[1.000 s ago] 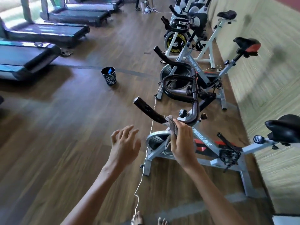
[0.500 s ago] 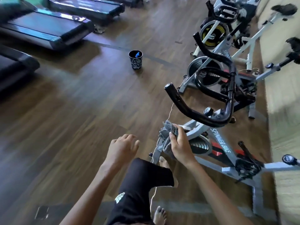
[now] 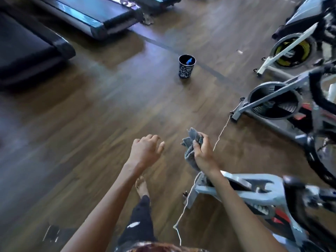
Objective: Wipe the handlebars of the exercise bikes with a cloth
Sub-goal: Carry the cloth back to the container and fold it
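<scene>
1. Right hand (image 3: 201, 151) grips the bunched grey cloth (image 3: 190, 142), now pulled away from the nearest bike (image 3: 236, 188); left hand (image 3: 145, 148) hangs loose, empty.
2. Likely moving on: next bike (image 3: 272, 100) ahead.

One cloth (image 3: 190, 153), one cup (image 3: 186, 69) (patterned)

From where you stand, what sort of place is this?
Most likely a gym: treadmills stand along the far side of the wooden floor, and several exercise bikes stand in a row on the right.
</scene>
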Demonstrator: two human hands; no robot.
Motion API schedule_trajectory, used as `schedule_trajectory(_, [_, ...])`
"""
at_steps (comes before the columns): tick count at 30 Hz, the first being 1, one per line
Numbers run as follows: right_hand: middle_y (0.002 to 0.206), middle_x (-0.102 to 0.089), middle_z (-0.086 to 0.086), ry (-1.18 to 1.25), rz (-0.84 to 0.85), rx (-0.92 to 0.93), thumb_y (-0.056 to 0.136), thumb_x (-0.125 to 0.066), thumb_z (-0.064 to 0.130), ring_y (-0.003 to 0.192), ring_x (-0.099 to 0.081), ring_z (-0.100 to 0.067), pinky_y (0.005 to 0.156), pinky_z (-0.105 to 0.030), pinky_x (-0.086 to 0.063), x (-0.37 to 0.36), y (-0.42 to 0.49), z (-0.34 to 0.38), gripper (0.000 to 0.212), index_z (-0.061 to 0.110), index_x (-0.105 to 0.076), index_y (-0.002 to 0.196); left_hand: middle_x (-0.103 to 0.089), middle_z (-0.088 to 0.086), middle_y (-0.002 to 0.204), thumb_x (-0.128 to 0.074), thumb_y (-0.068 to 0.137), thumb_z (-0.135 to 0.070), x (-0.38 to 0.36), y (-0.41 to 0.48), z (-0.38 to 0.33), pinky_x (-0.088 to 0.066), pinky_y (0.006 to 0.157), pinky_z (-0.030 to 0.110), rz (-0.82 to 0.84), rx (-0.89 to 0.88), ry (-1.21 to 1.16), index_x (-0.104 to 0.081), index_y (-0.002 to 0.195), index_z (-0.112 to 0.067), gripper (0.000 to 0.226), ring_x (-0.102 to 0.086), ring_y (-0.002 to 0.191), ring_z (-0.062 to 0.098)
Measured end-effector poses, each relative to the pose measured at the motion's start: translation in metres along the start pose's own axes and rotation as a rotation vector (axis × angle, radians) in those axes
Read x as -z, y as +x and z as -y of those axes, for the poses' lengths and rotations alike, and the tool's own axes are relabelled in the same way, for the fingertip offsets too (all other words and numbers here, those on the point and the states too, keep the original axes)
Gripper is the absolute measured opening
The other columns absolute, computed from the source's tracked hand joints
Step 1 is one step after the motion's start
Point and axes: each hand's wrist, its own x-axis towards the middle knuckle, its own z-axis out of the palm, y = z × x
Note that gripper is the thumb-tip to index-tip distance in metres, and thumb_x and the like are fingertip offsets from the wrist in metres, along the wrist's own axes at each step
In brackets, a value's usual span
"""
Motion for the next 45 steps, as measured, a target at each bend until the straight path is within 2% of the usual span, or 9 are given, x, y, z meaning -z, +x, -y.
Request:
schedule_trajectory(4, [0.105, -0.053, 0.007, 0.054, 0.028, -0.085, 0.099, -0.044, 0.0, 0.092, -0.056, 0.007, 0.083, -0.003, -0.038, -0.06, 0.088, 0.038, 0.022, 0.016, -0.04, 0.114, -0.062, 0.001, 0.124, -0.034, 0.098, -0.05, 0.045, 0.086, 0.064, -0.041, 0.096, 0.036, 0.014, 0.057, -0.002, -0.057, 0.123, -0.022, 0.044, -0.059, 0.115, 0.022])
schedule_trajectory(9, [0.114, -0.059, -0.007, -0.002, 0.052, -0.065, 0.098, -0.047, 0.007, 0.106, -0.058, -0.02, 0.097, -0.03, -0.044, -0.113, 0.191, 0.091, 0.02, 0.019, -0.045, 0.114, -0.06, -0.001, 0.125, -0.034, 0.099, -0.048, 0.098, 0.173, 0.129, -0.037, 0.098, 0.037, 0.023, 0.072, 0.028, -0.056, 0.122, -0.022, 0.041, -0.057, 0.116, 0.021])
schedule_trajectory(14, [0.118, -0.059, -0.012, -0.021, 0.043, 0.03, 0.098, -0.048, 0.008, 0.112, -0.058, -0.025, 0.101, -0.037, -0.045, -0.149, 0.286, 0.14, 0.02, 0.02, -0.046, 0.113, -0.061, 0.0, 0.125, -0.037, 0.099, -0.047, 0.143, 0.26, 0.175, -0.038, 0.097, 0.036, -0.02, 0.082, 0.043, -0.056, 0.123, -0.023, 0.039, -0.057, 0.117, 0.022])
schedule_trajectory(18, [0.115, -0.063, -0.005, -0.054, 0.013, 0.063, 0.087, -0.047, 0.04, 0.109, -0.061, -0.024, 0.099, -0.048, -0.046, -0.177, 0.375, 0.152, 0.023, 0.041, -0.047, 0.109, -0.061, 0.001, 0.124, -0.038, 0.099, -0.046, 0.177, 0.343, 0.21, -0.039, 0.097, 0.036, -0.055, 0.085, 0.037, -0.058, 0.12, -0.02, 0.039, -0.057, 0.116, 0.023])
schedule_trajectory(22, [0.117, -0.063, -0.006, -0.059, -0.049, 0.023, 0.084, -0.044, 0.041, 0.112, -0.058, -0.027, 0.1, -0.051, -0.043, -0.201, 0.469, 0.165, 0.038, 0.028, -0.049, 0.119, -0.062, 0.0, 0.122, -0.038, 0.099, -0.045, 0.202, 0.443, 0.243, -0.039, 0.098, 0.037, -0.047, 0.079, 0.071, -0.057, 0.12, -0.02, 0.038, -0.058, 0.114, 0.021])
schedule_trajectory(27, [0.119, -0.062, -0.004, -0.037, -0.059, 0.026, 0.078, -0.04, 0.055, 0.112, -0.059, -0.029, 0.098, -0.055, -0.045, -0.229, 0.618, 0.162, 0.041, 0.038, -0.047, 0.115, -0.062, -0.001, 0.12, -0.038, 0.099, -0.045, 0.236, 0.574, 0.271, -0.04, 0.096, 0.037, -0.037, 0.103, 0.113, -0.058, 0.12, -0.022, 0.037, -0.059, 0.112, 0.022])
schedule_trajectory(33, [0.12, -0.063, 0.001, -0.072, -0.029, 0.045, 0.081, -0.044, 0.051, 0.111, -0.06, -0.03, 0.095, -0.056, -0.047, -0.255, 0.786, 0.194, 0.039, 0.034, -0.05, 0.116, -0.062, 0.0, 0.12, -0.038, 0.1, -0.046, 0.283, 0.719, 0.285, -0.038, 0.097, 0.037, -0.036, 0.097, 0.091, -0.057, 0.121, -0.02, 0.038, -0.058, 0.113, 0.021])
schedule_trajectory(38, [0.121, -0.06, -0.007, -0.204, -0.029, 0.023, 0.097, -0.051, 0.018, 0.116, -0.052, -0.027, 0.098, -0.038, -0.038, -0.26, 0.89, 0.276, 0.028, 0.012, -0.051, 0.125, -0.059, -0.002, 0.127, -0.036, 0.099, -0.048, 0.31, 0.862, 0.292, -0.038, 0.099, 0.037, -0.01, 0.071, 0.057, -0.055, 0.125, -0.022, 0.041, -0.056, 0.117, 0.019])
schedule_trajectory(45, [0.119, -0.062, -0.01, -0.117, 0.011, -0.094, 0.094, -0.051, 0.03, 0.11, -0.059, -0.032, 0.098, -0.053, -0.045, -0.275, 1.072, 0.265, 0.028, 0.021, -0.052, 0.12, -0.057, -0.002, 0.129, -0.035, 0.099, -0.051, 0.344, 1.071, 0.297, -0.041, 0.098, 0.036, 0.084, -0.023, 0.063, -0.054, 0.126, -0.024, 0.043, -0.056, 0.117, 0.019])
